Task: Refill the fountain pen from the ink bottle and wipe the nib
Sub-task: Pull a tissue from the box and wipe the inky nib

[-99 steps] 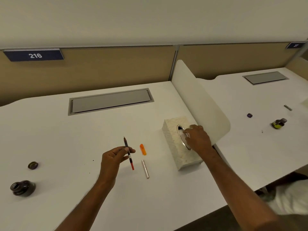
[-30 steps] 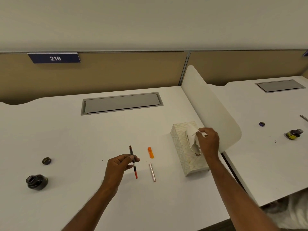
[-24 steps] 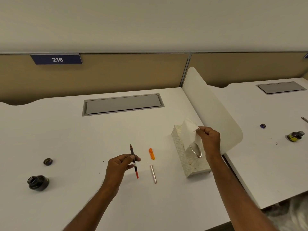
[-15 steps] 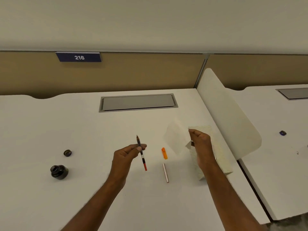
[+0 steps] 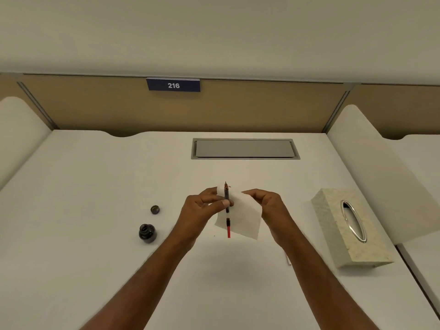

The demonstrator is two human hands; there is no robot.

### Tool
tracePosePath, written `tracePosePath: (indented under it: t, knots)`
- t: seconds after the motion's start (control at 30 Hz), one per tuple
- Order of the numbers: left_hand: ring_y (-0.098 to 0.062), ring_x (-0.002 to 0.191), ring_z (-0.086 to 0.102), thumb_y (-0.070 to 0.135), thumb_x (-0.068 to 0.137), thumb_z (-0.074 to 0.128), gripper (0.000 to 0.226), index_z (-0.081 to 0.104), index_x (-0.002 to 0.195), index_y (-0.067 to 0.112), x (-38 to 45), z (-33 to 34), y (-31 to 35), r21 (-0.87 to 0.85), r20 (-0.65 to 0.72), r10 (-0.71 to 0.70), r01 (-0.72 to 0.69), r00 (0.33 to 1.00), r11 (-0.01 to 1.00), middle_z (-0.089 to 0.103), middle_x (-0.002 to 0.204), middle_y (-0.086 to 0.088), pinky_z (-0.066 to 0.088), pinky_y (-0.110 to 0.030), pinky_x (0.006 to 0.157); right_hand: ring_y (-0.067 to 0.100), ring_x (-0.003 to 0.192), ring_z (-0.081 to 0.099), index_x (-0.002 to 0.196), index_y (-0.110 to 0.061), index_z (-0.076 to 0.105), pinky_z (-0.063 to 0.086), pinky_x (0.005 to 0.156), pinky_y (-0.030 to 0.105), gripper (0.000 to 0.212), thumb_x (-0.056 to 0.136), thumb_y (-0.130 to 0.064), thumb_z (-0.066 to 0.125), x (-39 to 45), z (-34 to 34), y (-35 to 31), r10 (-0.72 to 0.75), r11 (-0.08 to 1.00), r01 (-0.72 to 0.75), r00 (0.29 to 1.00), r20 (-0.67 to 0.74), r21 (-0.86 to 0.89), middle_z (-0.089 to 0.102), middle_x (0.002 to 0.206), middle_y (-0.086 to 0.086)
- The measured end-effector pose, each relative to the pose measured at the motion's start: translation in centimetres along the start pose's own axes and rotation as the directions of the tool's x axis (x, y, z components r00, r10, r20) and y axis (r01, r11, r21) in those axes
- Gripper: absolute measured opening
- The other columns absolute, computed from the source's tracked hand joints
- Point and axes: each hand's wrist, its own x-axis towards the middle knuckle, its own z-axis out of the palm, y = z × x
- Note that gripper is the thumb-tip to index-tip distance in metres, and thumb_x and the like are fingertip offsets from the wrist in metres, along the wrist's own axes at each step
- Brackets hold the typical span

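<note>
Paper tissue (image 5: 240, 216) between pinching fingers (image 5: 250, 193)

Bare white desk (image 5: 95, 186) stretches open to the left and near the front edge. An ink bottle (image 5: 147, 233) and its cap (image 5: 155, 209) sit close together left of centre. A tissue box (image 5: 350, 229) blocks the right, beside a curved divider (image 5: 381, 177).
</note>
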Motion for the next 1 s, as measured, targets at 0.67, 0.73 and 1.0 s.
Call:
tracePosePath:
  t: [0.67,0.73,1.0]
  knots:
    - [-0.008,0.091,0.070,0.021,0.085,0.073,0.007,0.079,0.087,0.022,1.4,-6.4,-0.1,0.156,0.036,0.076,-0.081,0.996,0.984,0.076,0.095,0.011,0.054,-0.023,0.084,0.019,0.083,0.068,0.097,-0.014,0.075,0.056,0.075,0.031,0.028,0.080,-0.036,0.078,1.9,4.9,-6.8,0.168,0.810,-0.006,0.960,0.223,-0.587,0.073,0.092,0.000]
    - [-0.003,0.090,0.069,0.022,0.085,0.073,0.006,0.079,0.084,0.024,1.6,-6.5,0.0,0.183,0.059,0.067,-0.076,0.996,0.980,0.075,0.093,0.017,0.050,-0.019,0.082,0.023,0.083,0.068,0.096,-0.010,0.076,0.056,0.074,0.031,0.025,0.080,-0.030,0.078,2.0,5.0,-6.5,0.197,0.825,-0.035,0.953,0.230,-0.563,0.073,0.092,0.005]
    - [-0.002,0.098,0.068,0.018,0.085,0.073,0.008,0.080,0.087,0.014,1.2,-6.7,-0.4,0.178,0.088,0.066,-0.081,0.994,0.981,0.075,0.102,0.016,0.049,-0.025,0.093,0.020,0.090,0.068,0.096,-0.017,0.068,0.057,0.077,0.032,0.012,0.084,-0.015,0.070,1.6,5.2,-4.1,0.232,0.916,-0.142,0.951,0.206,-0.376,0.071,0.098,0.004]
